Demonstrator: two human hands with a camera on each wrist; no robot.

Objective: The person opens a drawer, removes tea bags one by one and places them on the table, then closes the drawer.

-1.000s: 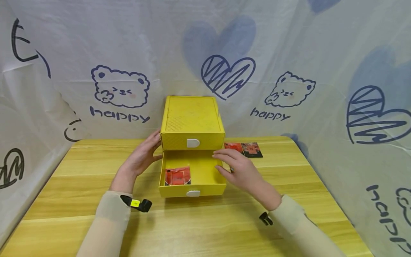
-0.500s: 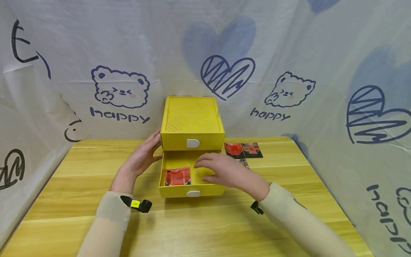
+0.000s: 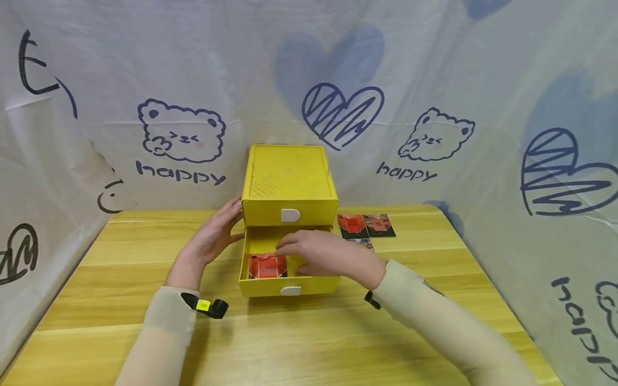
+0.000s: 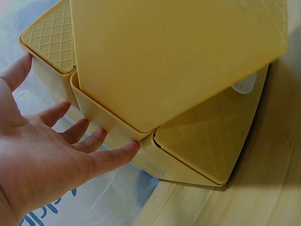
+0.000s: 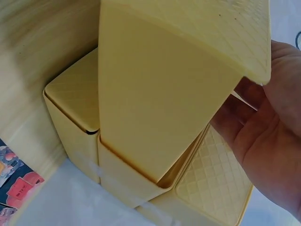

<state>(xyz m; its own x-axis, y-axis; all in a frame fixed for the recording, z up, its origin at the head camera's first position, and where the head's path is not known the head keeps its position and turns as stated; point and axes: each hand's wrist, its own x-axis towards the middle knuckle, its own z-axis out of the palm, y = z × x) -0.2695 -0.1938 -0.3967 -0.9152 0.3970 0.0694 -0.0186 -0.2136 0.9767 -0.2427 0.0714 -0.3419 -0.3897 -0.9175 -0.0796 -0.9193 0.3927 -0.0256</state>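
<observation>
A yellow drawer box [image 3: 292,171] stands at the table's back with one drawer [image 3: 314,286] pulled out below the top one. In that drawer's left part lies a flat red square packet [image 3: 267,266]. My left hand [image 3: 212,233] rests its spread fingertips on the box's left side, as the left wrist view also shows. My right hand [image 3: 328,256] reaches over the drawer's right wall, fingers extended and the tips at the packet's upper right corner. In the right wrist view its fingertips are hidden behind the drawer wall [image 5: 155,89].
Several flat square cards with red and dark prints, including a red one [image 3: 353,225] and a darker one [image 3: 379,225], lie on the wooden table [image 3: 289,343] right of the box. A printed white cloth [image 3: 270,69] hangs behind. Another drawer [image 4: 202,136] sits shut beneath the pulled-out one.
My right hand has moved left from the drawer's right wall to the red packet, uncovering the cards behind it. The left hand and box have stayed in place.
</observation>
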